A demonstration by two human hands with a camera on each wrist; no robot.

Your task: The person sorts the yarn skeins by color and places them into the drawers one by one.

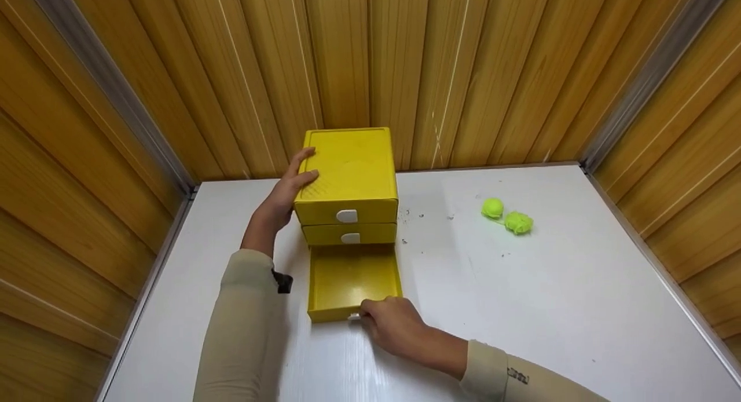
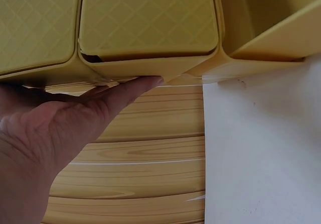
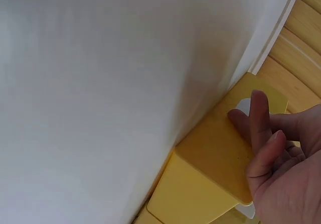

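Note:
A yellow drawer box [image 1: 349,164] with white handles stands on the white table. Its two upper drawers are closed, while the bottom drawer [image 1: 353,277] is pulled far out with nothing visible inside. My left hand [image 1: 288,189] rests against the box's left side, two digits reaching over the top edge. In the left wrist view that hand [image 2: 75,116] has its fingers straight along the side wall. With curled fingers my right hand [image 1: 399,326] grips the white handle [image 1: 354,317] of the bottom drawer. The right wrist view shows this hand [image 3: 283,158] at the drawer front, partly hiding the handle [image 3: 244,105].
Two bright green lumps [image 1: 492,208], one round and one rougher [image 1: 518,222], lie on the white table [image 1: 556,309] to the right of the box. Wood-patterned panels [image 1: 399,72] close off the back and both sides. Small dark marks dot the tabletop.

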